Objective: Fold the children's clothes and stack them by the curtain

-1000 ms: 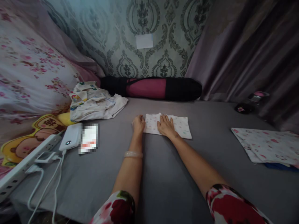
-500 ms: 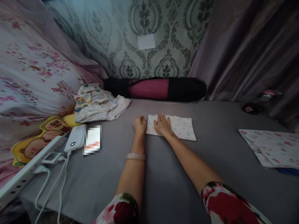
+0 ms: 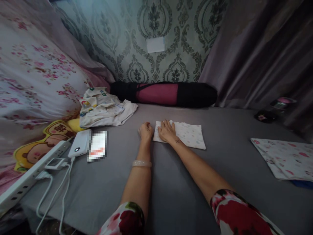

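Observation:
A folded white cloth (image 3: 189,133) with a small pale print lies flat on the grey sheet (image 3: 171,182) in front of me. My right hand (image 3: 167,131) rests palm down on its left part, fingers stretched out. Close beside the cloth's left edge, my left hand (image 3: 146,131) is curled closed on the sheet. Its fingertips are turned away, so what they hold, if anything, is hidden.
A crumpled printed garment (image 3: 105,109) lies at the back left, near a white power bank (image 3: 79,143) and a power strip (image 3: 36,173) with cables. A long black and pink bag (image 3: 156,94) lies along the wall. Another folded printed cloth (image 3: 286,156) is at right.
My right hand has slid left over the cloth, from its middle to near its left edge. My left hand stays closed beside it. The view has shifted slightly.

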{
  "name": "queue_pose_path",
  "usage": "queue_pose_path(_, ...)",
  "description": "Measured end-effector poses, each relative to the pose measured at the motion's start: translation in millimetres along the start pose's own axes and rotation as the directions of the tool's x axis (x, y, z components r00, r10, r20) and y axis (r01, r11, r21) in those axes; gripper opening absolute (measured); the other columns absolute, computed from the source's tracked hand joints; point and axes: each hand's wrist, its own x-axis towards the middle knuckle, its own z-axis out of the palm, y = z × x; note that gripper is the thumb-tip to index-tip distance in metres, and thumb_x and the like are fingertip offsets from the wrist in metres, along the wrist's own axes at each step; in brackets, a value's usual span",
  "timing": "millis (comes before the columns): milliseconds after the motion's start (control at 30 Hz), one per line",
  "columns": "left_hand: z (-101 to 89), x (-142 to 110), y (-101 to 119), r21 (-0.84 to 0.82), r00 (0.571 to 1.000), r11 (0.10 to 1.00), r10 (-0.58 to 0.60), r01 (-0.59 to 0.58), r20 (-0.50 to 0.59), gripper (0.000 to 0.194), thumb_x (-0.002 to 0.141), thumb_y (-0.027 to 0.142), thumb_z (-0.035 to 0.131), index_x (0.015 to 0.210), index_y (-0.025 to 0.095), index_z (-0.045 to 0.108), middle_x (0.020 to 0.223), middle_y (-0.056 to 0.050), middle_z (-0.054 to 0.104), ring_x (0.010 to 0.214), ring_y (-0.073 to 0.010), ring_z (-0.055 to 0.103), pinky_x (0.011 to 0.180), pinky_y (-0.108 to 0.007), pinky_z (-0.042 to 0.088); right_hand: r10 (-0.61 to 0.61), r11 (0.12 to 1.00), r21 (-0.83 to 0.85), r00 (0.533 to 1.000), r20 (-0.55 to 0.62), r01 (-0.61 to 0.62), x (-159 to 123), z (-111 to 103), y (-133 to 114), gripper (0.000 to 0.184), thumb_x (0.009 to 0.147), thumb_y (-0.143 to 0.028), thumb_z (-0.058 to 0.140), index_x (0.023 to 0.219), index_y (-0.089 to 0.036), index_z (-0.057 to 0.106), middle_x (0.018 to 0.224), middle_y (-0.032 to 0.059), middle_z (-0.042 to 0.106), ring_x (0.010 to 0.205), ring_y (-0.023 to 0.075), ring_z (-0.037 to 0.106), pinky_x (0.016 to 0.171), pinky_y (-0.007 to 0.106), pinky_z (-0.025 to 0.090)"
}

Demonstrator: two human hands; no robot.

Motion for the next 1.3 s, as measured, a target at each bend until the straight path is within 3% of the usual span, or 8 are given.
queue_pose_path(300, -2.1, 2.1, -3.3, -0.006, 1.000, 1.000, -0.019, 0.019, -0.007, 0.037, 0.089, 0.021, 0.037, 0.114, 0.019, 0.064, 0.112, -0.013, 0.068, 0.107, -0.0240, 0.062, 0.089, -0.035, 0.045, -0.024, 1.000, 0.010, 1.000, 0.005, 0.024, 1.2, 17.2, -11.2, 0.055, 0.096, -0.036, 0.025, 0.144, -0.010, 0.034, 0.150, 0.0136, 0.033, 0.139, 0.0256, 0.023, 0.112, 0.047, 0.011)
queue_pose_path(567, -2.0, 1.0, -3.3, -0.057, 0.998, 0.998, -0.020, 0.017, -0.056, 0.036, 0.087, 0.021, 0.039, 0.110, 0.020, 0.066, 0.108, -0.010, 0.070, 0.103, -0.0220, 0.063, 0.088, -0.032, 0.045, -0.021, 1.000, 0.013, 1.000, 0.020, 0.021, 1.0, 9.5, -14.6, 0.054, 0.096, -0.034, 0.026, 0.143, -0.009, 0.036, 0.150, 0.0146, 0.034, 0.139, 0.0268, 0.025, 0.112, 0.049, 0.013)
queue_pose_path(667, -3.8, 1.7, -2.6, -0.098, 0.997, 0.995, -0.042, 0.036, -0.063, 0.036, 0.087, 0.021, 0.038, 0.110, 0.020, 0.066, 0.109, -0.009, 0.070, 0.103, -0.0207, 0.064, 0.088, -0.031, 0.046, -0.073, 0.997, 0.004, 0.997, -0.018, 0.073, -0.8, 7.5, -22.9, 0.053, 0.096, -0.033, 0.026, 0.141, -0.008, 0.038, 0.150, 0.0156, 0.033, 0.140, 0.0260, 0.023, 0.113, 0.049, 0.008)
queue_pose_path(833, -8.7, 2.7, -0.4, -0.152, 0.992, 0.987, -0.071, 0.055, -0.103, 0.038, 0.089, 0.020, 0.035, 0.112, 0.014, 0.065, 0.113, -0.012, 0.068, 0.108, -0.0203, 0.061, 0.092, -0.029, 0.044, -0.076, 0.997, 0.019, 0.997, 0.015, 0.076, -4.3, 13.2, -33.5, 0.054, 0.096, -0.033, 0.025, 0.140, -0.006, 0.040, 0.150, 0.0158, 0.034, 0.140, 0.0260, 0.023, 0.113, 0.049, 0.010)
queue_pose_path(1133, -1.9, 5.6, -3.6, -0.201, 0.995, 0.979, -0.049, 0.029, -0.091, 0.037, 0.088, 0.020, 0.037, 0.110, 0.014, 0.066, 0.108, -0.013, 0.069, 0.102, -0.0211, 0.063, 0.088, -0.030, 0.046, -0.077, 0.996, 0.043, 0.997, 0.011, 0.076, -2.6, 17.8, -32.1, 0.053, 0.096, -0.033, 0.025, 0.139, -0.007, 0.041, 0.150, 0.0155, 0.034, 0.140, 0.0259, 0.023, 0.113, 0.049, 0.010)
queue_pose_path(1300, 0.3, 5.0, 3.4, -0.257, 0.996, 0.965, 0.026, -0.048, -0.089, 0.033, 0.087, 0.018, 0.040, 0.107, 0.015, 0.066, 0.109, -0.011, 0.069, 0.102, -0.0197, 0.063, 0.092, -0.031, 0.046, -0.105, 0.989, 0.110, 0.994, 0.035, 0.101, -4.1, 7.2, -20.4, 0.053, 0.097, -0.032, 0.023, 0.143, -0.008, 0.036, 0.151, 0.0135, 0.032, 0.140, 0.0248, 0.023, 0.113, 0.049, 0.013)
